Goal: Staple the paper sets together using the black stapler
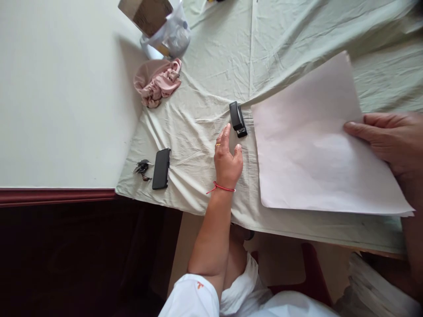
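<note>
A black stapler [236, 116] lies on the cloth-covered table. Right beside its near end is my left hand [228, 158], fingers extended and thumb apart, with nothing in it; whether a fingertip touches the stapler I cannot tell. My right hand [393, 136] grips the right side of a stack of white paper sheets [307, 149], thumb on top and fingers out of sight beneath. The right part of the stack is lifted and bent, while its left edge rests near the stapler.
To the left are a black phone [161, 169] and a small dark tangled item [142, 168]. A pink bunched cloth [158, 81] lies farther back, near a plastic bag [175, 35] and a brown box [147, 15]. The wrinkled tablecloth [198, 110] hangs over the near edge.
</note>
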A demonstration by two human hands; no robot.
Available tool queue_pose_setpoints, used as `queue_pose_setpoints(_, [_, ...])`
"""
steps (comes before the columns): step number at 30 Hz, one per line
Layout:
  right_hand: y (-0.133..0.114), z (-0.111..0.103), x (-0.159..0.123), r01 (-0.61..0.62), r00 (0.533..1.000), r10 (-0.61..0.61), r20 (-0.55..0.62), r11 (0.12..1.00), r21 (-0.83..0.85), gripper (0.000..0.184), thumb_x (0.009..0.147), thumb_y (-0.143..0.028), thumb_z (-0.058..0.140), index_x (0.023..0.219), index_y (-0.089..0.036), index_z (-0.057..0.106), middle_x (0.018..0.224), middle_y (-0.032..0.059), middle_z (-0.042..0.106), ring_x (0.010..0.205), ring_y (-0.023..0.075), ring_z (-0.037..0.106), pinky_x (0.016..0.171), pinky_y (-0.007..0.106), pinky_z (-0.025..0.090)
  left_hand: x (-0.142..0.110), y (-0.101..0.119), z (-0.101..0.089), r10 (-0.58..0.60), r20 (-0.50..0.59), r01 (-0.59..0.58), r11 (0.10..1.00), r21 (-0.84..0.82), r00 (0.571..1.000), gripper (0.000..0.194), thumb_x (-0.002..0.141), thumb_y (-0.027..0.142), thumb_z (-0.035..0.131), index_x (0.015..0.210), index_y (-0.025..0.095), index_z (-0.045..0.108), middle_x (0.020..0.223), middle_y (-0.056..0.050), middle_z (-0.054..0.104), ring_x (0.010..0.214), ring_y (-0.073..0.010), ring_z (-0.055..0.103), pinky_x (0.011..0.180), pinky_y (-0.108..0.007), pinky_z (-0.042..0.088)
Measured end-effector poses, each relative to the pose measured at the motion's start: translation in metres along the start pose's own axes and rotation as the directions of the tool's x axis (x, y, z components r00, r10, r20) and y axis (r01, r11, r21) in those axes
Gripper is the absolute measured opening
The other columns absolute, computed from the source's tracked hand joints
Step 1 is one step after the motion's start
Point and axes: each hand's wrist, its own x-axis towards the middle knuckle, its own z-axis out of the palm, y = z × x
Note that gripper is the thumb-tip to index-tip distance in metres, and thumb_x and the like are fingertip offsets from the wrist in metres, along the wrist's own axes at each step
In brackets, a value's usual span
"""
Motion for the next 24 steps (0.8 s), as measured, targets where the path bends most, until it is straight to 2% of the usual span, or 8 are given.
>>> queue_pose_setpoints(2, [-0.009,0.006,-0.013,0.096,0.983,-0.083,-0.165,0.992,0.076,0.043,0.073,-0.048,0.078,0.113,-0.031,0.077,0.096,0.0087,0.074,0.056,0.0158,0.062,0.041,0.023,0.040,-0.003,0.003,-0.002,-0.074,-0.100,0.066,0.995,-0.077,0.992,0.045,0.090,0.018,0.056,0.135,0.022,0.058,0.145,-0.009,0.061,0.137,-0.0209,0.054,0.107,-0.035,0.050])
queue_pose_setpoints(5, [-0.020,0.018,-0.031,0.197,0.956,-0.157,-0.246,0.969,0.149,0.033,0.078,-0.038,0.075,0.111,-0.034,0.077,0.114,0.0057,0.072,0.064,0.0105,0.063,0.049,0.020,0.043,-0.007,0.007,-0.004,-0.190,-0.146,0.142,0.948,-0.285,0.971,0.022,0.096,0.038,0.056,0.099,0.021,0.071,0.106,-0.007,0.074,0.099,-0.0166,0.068,0.079,-0.026,0.054])
queue_pose_setpoints(7, [-0.021,0.022,-0.034,0.212,0.959,-0.167,-0.231,0.959,0.186,0.032,0.080,-0.037,0.073,0.112,-0.035,0.077,0.113,0.0053,0.072,0.066,0.0099,0.063,0.050,0.020,0.045,-0.008,0.010,-0.006,-0.273,-0.047,0.217,0.848,-0.483,0.961,0.040,0.096,0.054,0.054,0.081,0.021,0.071,0.083,-0.005,0.071,0.077,-0.0135,0.065,0.066,-0.024,0.050])
queue_pose_setpoints(11, [-0.009,0.021,-0.018,0.227,0.974,-0.223,-0.043,0.945,0.237,0.042,0.074,-0.045,0.080,0.114,-0.032,0.076,0.094,0.0048,0.072,0.062,0.0132,0.063,0.049,0.024,0.052,-0.008,0.017,-0.010,-0.294,0.265,0.389,0.545,-0.743,0.918,0.064,0.091,0.076,0.042,0.080,0.020,0.071,0.072,-0.006,0.067,0.064,-0.0138,0.061,0.055,-0.026,0.045])
queue_pose_setpoints(12, [-0.005,0.020,-0.012,0.185,0.976,-0.205,0.079,0.961,0.204,0.046,0.073,-0.049,0.080,0.116,-0.031,0.075,0.088,0.0046,0.071,0.062,0.0153,0.064,0.050,0.027,0.054,-0.008,0.018,-0.011,-0.281,0.316,0.420,0.502,-0.756,0.906,0.063,0.090,0.077,0.044,0.080,0.020,0.070,0.071,-0.006,0.066,0.062,-0.0140,0.059,0.052,-0.027,0.044])
queue_pose_setpoints(16, [0.002,0.020,0.002,0.172,0.946,-0.204,0.251,0.975,0.143,0.044,0.076,-0.051,0.075,0.113,-0.026,0.075,0.083,0.0054,0.069,0.071,0.0203,0.068,0.057,0.030,0.059,-0.011,0.016,-0.008,-0.319,0.348,0.466,0.468,-0.751,0.882,0.037,0.079,0.054,0.078,0.070,0.020,0.064,0.061,0.001,0.057,0.052,-0.0093,0.048,0.047,-0.024,0.038])
queue_pose_setpoints(20, [0.002,0.021,0.003,0.158,0.940,-0.194,0.280,0.977,0.146,0.050,0.070,-0.054,0.079,0.110,-0.024,0.074,0.104,0.0073,0.072,0.080,0.0226,0.070,0.058,0.029,0.059,-0.014,0.012,0.000,-0.348,0.342,0.476,0.457,-0.751,0.873,0.033,0.072,0.041,0.087,0.067,0.018,0.064,0.061,0.004,0.059,0.052,-0.0068,0.050,0.051,-0.022,0.042])
queue_pose_setpoints(24, [0.006,0.019,0.008,0.162,0.949,-0.182,0.259,0.982,0.097,0.055,0.064,-0.054,0.084,0.111,-0.026,0.074,0.107,0.0068,0.072,0.084,0.0259,0.071,0.058,0.030,0.058,-0.014,0.015,0.006,-0.386,0.329,0.486,0.441,-0.754,0.862,0.037,0.064,0.038,0.092,0.089,0.019,0.074,0.088,-0.002,0.077,0.072,-0.0140,0.067,0.069,-0.029,0.056])
